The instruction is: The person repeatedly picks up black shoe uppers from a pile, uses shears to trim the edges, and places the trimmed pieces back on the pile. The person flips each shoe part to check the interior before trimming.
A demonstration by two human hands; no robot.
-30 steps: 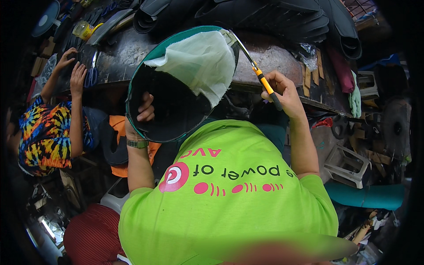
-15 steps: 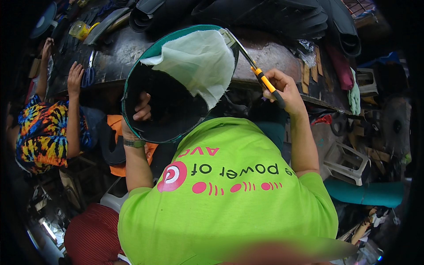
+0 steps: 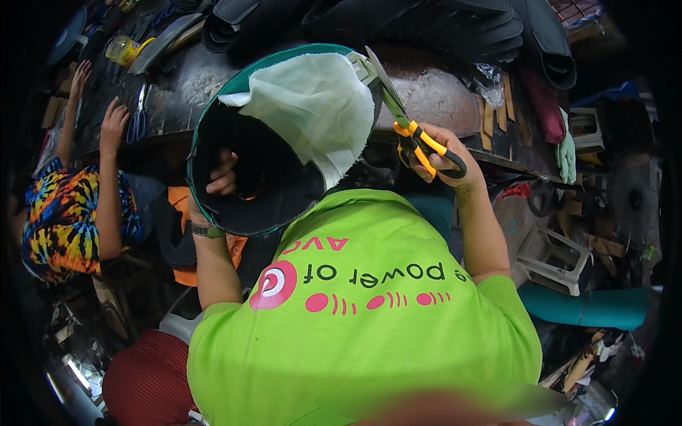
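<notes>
My left hand [image 3: 223, 174] curls its fingers over the inside wall of a round, hollow black fabric piece [image 3: 259, 202] with a green edge. White cloth [image 3: 309, 99] with a frayed edge lies across the far right part of that piece. In my right hand [image 3: 455, 153] is a pair of scissors [image 3: 402, 121] with yellow and black handles. Its handles are spread, and the blades point away from me, beside the far right rim of the piece. Whether the blades touch the rim, I cannot tell.
A dark worktable [image 3: 185, 82] runs ahead, with stacked black sheets [image 3: 419, 28] at its far side. Blue-handled scissors [image 3: 137, 124] lie near a co-worker's hands [image 3: 114, 126] at left. A jar [image 3: 122, 50] stands farther back. Wood strips [image 3: 486, 124] and a grey stool [image 3: 554, 259] are at right.
The round piece has shifted slightly left in my left hand. In my right hand the scissors have turned, and their handles now show spread apart. The co-worker's hands moved slightly left.
</notes>
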